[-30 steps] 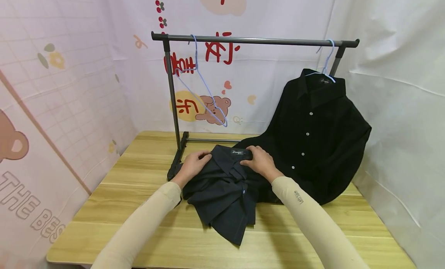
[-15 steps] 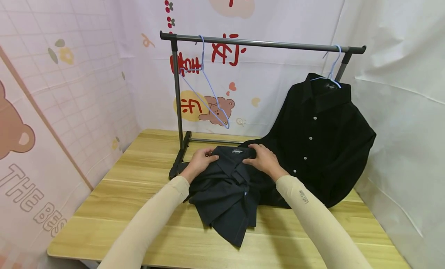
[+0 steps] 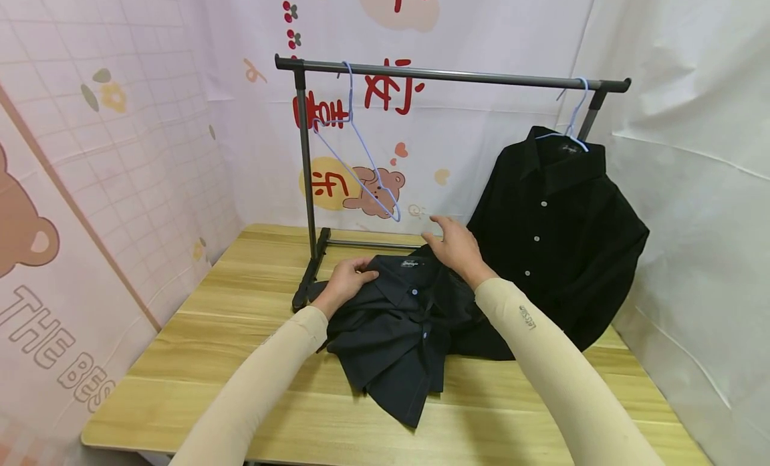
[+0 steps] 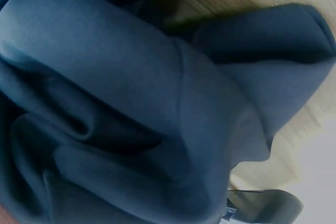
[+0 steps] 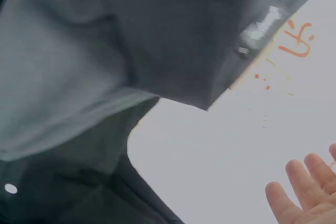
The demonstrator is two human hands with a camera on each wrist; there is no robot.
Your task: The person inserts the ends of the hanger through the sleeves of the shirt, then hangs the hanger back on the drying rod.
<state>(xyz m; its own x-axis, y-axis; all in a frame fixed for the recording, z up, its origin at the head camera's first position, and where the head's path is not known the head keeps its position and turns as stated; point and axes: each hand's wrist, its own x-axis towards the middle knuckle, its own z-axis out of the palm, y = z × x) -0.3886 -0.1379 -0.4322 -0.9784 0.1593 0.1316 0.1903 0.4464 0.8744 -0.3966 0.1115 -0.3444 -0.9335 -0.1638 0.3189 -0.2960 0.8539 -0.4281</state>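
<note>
A dark short-bodied heap of button-up shirt [image 3: 385, 339] lies on the table, its collar label [image 3: 411, 263] facing up. My left hand [image 3: 347, 281] pinches the left side of its collar, thumb on top. Bluish-dark folds of the shirt [image 4: 136, 87] fill most of the left wrist view. Above the collar's right side, my right hand [image 3: 455, 247] is raised off the cloth with fingers spread and nothing in them. Its fingers [image 5: 302, 184] show at the lower right of the right wrist view, apart from the collar.
A light-blue wire hanger [image 3: 351, 95] hangs bare on the left of a dark metal rack [image 3: 445, 74]. Another black shirt [image 3: 559, 205] hangs from a second hanger [image 3: 579, 111] at the right, its lower part reaching the wooden table [image 3: 198, 366].
My right hand has let go of the collar's right side and lifted up and away. The right collar flap has dropped to the right, uncovering a button. My left hand keeps its hold.
</note>
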